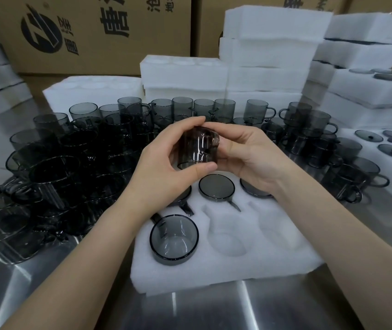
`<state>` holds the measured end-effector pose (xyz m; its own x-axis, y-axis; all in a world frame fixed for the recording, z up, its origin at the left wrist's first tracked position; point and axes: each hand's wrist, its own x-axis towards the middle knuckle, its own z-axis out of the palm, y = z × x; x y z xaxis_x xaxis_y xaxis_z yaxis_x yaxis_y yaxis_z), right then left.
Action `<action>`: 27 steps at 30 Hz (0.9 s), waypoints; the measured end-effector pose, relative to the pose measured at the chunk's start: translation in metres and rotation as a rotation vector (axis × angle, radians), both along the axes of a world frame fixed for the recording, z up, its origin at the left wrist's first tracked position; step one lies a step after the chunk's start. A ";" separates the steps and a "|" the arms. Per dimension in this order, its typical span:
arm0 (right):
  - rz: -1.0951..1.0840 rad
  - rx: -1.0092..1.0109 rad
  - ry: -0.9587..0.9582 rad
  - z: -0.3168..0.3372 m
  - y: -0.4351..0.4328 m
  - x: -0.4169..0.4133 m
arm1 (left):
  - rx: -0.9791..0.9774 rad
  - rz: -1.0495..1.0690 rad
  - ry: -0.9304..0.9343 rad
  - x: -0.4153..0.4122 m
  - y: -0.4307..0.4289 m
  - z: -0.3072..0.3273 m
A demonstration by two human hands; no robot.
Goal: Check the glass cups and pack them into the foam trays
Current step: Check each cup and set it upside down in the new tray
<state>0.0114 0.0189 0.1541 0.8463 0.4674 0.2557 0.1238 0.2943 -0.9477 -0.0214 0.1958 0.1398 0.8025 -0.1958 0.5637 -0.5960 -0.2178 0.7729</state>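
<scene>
Both my hands hold one smoky grey glass cup (198, 150) in the air above the white foam tray (237, 265). My left hand (166, 167) grips it with the thumb at its lower rim and the fingers over its top. My right hand (252, 153) pinches its right side, where the handle is hidden. In the tray, one cup (174, 239) sits in the near left pocket, another cup (216, 186) fills the far middle pocket, and two more are partly hidden under my hands. The near middle pocket (228, 241) holds nothing.
Several loose grey cups (71, 163) crowd the steel table (285, 306) to the left and behind the tray. Stacks of white foam trays (268, 44) stand at the back and right. A foam tray with glass lids (391, 151) lies at the right. Cardboard boxes (90, 32) line the back.
</scene>
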 end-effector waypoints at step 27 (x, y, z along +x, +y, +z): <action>0.094 -0.046 0.048 0.003 0.009 -0.007 | -0.129 0.159 -0.047 0.004 0.000 -0.003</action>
